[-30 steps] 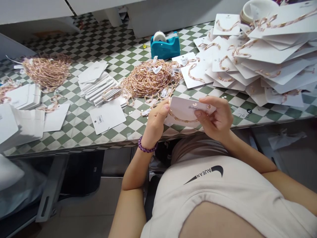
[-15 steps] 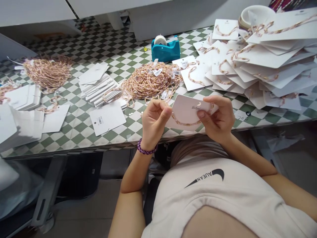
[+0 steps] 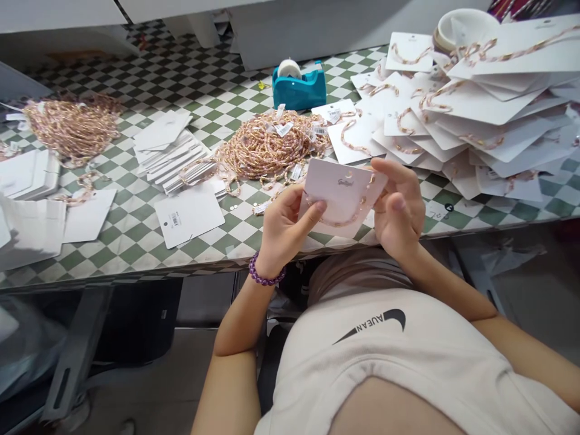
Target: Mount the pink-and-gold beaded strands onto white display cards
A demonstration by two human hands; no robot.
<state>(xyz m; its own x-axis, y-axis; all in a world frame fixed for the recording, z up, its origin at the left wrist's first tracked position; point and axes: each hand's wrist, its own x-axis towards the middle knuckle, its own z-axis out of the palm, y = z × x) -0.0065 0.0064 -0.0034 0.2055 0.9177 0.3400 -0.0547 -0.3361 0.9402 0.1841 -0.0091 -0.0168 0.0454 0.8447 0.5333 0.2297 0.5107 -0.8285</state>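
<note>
A white jewellery card [image 3: 333,192] with a small printed word is tilted up above the table's front edge. A pink-and-gold beaded strand [image 3: 338,224] hangs in a curve across its face. My left hand [image 3: 283,229], a purple bead bracelet [image 3: 267,280] at its wrist, grips the card's left side, thumb on the front and fingers behind. My right hand [image 3: 401,211] is at the card's right edge, its thumb lifted away and its fingers apart; whether its fingertips touch the back is hidden. Just behind the card lies a heap of similar beaded strands [image 3: 267,145].
A teal tape dispenser [image 3: 299,87] stands behind the heap. Carded strands [image 3: 493,99] are piled at right beside a white bowl [image 3: 466,27]. To the left are stacked cards [image 3: 165,151], a loose barcode card [image 3: 190,217] and another strand heap [image 3: 75,127].
My left thumb has moved onto the card's front. My right thumb has come off the card and its fingers have spread. The card has shifted slightly left and up.
</note>
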